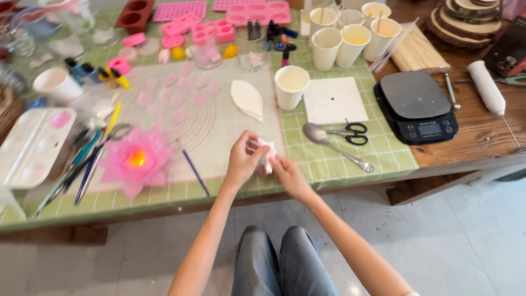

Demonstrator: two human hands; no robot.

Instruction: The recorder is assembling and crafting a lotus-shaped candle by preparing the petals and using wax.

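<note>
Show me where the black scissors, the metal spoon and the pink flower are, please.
black scissors [350, 133], head view, on the handle loops.
metal spoon [315, 133], head view, on its bowl.
pink flower [137, 160], head view, on its glowing yellow centre.

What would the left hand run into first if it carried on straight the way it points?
The left hand points up and right, away from the person. Past the small white piece it pinches, the white paper cup probably comes first, though depth is hard to judge.

bright, even daylight, soft shadows, mild glare on the floor [466, 235], slight wide-angle bending at edges.
</note>
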